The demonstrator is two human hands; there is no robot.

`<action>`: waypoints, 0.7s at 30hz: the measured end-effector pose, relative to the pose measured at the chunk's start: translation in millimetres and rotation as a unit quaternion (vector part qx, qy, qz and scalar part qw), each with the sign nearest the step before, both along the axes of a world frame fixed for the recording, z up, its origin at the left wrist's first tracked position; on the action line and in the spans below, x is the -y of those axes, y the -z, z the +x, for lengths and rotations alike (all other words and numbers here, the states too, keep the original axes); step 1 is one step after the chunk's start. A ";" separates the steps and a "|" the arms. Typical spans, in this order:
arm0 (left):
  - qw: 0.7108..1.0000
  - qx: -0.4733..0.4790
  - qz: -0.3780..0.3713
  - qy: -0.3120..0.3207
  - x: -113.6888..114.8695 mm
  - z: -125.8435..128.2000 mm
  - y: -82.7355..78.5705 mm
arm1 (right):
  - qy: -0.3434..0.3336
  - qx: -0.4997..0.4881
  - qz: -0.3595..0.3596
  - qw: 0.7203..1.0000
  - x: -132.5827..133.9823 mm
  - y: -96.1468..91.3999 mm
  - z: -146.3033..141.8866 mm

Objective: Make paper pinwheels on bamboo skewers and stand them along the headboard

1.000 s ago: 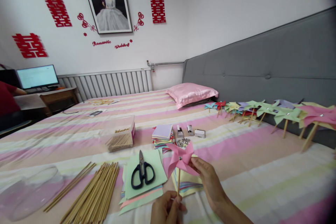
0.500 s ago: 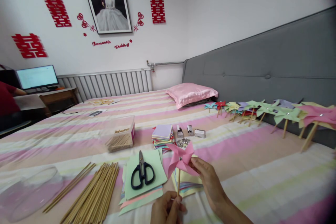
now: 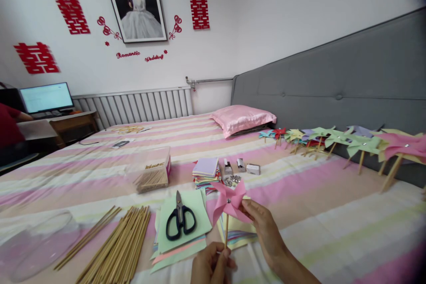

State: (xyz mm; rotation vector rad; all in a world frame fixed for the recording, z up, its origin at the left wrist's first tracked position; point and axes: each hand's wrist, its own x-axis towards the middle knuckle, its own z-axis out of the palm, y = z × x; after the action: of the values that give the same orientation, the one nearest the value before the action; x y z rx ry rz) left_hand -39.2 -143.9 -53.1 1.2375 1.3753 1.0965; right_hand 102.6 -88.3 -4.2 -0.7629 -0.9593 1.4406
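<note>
A pink paper pinwheel on a thin wooden stick stands upright in front of me, a silver pin at its centre. My left hand is closed round the lower end of the stick. My right hand has its fingers on the right-hand blade of the pinwheel, the fingertips partly behind the paper. Black-handled scissors lie on green paper sheets to the left. Behind the pinwheel are a stack of small coloured squares and loose silver pins.
Wooden sticks, a clear round lid and a clear box of thin sticks lie at left. Small boxes sit beyond the pins. Finished pinwheels line the grey headboard. A person's red sleeve shows far left.
</note>
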 end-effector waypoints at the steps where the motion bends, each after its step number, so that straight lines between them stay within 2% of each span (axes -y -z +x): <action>1: 1.000 0.003 0.000 0.001 0.0 0.2 0.1 | 0.001 -0.002 -0.001 1.000 -0.2 0.6 0.1; 21: 1.000 0.004 -0.002 -0.003 -1.0 -1.3 5.2 | 0.004 -0.004 0.004 1.000 -1.3 3.4 -1.5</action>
State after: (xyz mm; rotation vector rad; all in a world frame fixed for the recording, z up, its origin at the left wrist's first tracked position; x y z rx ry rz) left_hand -40.5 -142.9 -58.3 1.2250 1.3751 1.1007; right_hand 101.1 -87.0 -7.6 -0.7530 -0.9537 1.4311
